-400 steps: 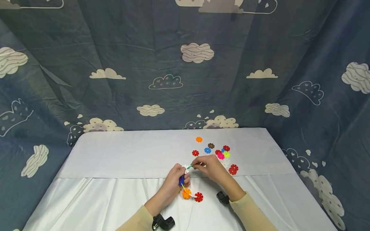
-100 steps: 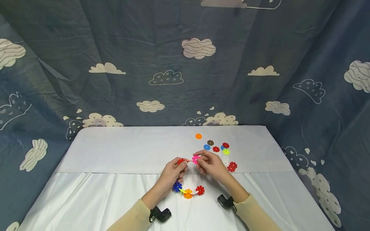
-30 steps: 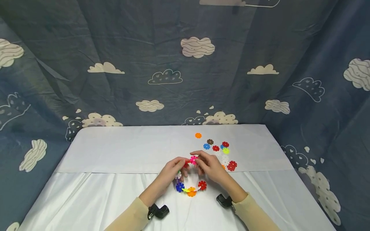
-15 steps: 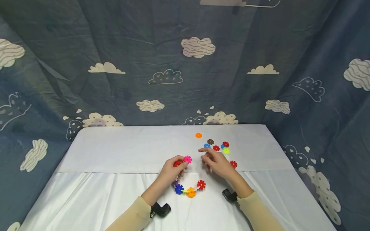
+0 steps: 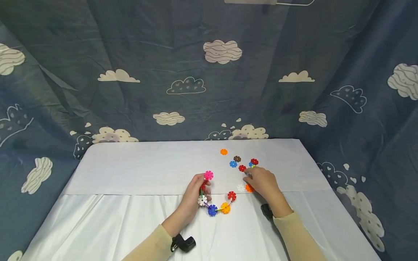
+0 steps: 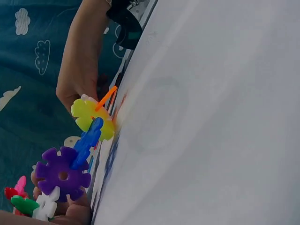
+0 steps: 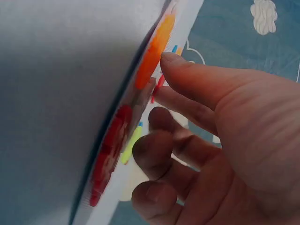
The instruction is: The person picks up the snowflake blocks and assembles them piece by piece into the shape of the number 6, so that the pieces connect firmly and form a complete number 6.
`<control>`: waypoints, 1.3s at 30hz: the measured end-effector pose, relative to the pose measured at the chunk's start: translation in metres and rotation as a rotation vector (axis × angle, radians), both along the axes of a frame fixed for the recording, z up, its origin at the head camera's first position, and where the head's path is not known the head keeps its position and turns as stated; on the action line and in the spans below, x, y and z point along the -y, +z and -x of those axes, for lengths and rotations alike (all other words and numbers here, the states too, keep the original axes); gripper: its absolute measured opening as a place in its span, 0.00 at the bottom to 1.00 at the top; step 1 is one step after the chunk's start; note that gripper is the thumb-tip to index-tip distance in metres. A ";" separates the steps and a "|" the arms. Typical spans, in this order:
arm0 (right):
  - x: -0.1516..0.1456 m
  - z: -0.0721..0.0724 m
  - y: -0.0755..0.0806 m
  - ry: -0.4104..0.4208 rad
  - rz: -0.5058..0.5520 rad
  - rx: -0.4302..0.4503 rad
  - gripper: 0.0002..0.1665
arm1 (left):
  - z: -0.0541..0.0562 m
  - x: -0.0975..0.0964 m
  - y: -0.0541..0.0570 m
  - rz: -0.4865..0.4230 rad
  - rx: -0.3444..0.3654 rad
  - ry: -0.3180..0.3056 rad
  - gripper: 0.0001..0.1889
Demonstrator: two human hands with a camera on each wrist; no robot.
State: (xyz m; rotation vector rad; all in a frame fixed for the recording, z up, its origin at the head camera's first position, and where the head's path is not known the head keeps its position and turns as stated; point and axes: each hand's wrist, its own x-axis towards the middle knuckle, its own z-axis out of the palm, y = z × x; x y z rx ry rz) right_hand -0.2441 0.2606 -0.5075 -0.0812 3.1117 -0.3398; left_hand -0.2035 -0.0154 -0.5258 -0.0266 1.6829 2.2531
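My left hand [image 5: 192,195] grips a chain of interlocking snowflake discs near its upper end. A pink disc [image 5: 208,175] tops the chain, above a red one partly hidden by the fingers. Below it curve a white disc [image 5: 202,200], a purple disc [image 6: 63,176], a blue disc [image 5: 212,210], an orange disc [image 5: 225,208] and a red end disc [image 5: 232,196]. My right hand [image 5: 263,183] is over the loose discs, fingertips close to a red disc [image 5: 242,168]. In the right wrist view, its thumb and bent fingers stand apart with nothing seen pinched.
Loose discs lie around the right hand: orange [image 5: 223,152], brown [image 5: 237,158], blue [image 5: 233,164], red [image 5: 254,161], white [image 5: 240,188] and orange [image 5: 249,188]. A white cloth [image 5: 130,170] covers the table. A cloud-patterned curtain [image 5: 147,94] hangs behind and at both sides.
The pink disc, earlier between both hands, now sits on the chain in my left hand. My right hand has let go and moved right to the loose discs. The chain has swung rightward.
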 end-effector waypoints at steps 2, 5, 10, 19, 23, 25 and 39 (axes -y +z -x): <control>0.002 0.000 -0.001 0.017 -0.030 -0.052 0.20 | -0.001 0.000 0.000 -0.016 -0.001 0.015 0.17; 0.003 0.000 -0.002 0.042 -0.050 -0.105 0.15 | -0.002 0.001 -0.002 -0.008 -0.017 0.029 0.13; 0.005 0.003 -0.003 0.051 0.018 -0.088 0.16 | -0.001 0.000 -0.004 0.008 -0.027 0.012 0.07; 0.000 0.006 -0.002 0.010 0.148 -0.001 0.17 | -0.005 -0.005 -0.004 -0.035 -0.011 -0.043 0.04; 0.005 0.002 0.007 0.002 0.289 -0.076 0.09 | -0.006 -0.006 -0.006 -0.047 -0.016 -0.037 0.03; 0.011 -0.002 0.012 0.046 0.405 -0.094 0.06 | -0.006 -0.006 -0.007 -0.051 -0.018 -0.033 0.03; 0.053 -0.024 0.027 0.432 0.483 -0.119 0.08 | -0.005 -0.005 -0.010 -0.063 -0.037 -0.061 0.06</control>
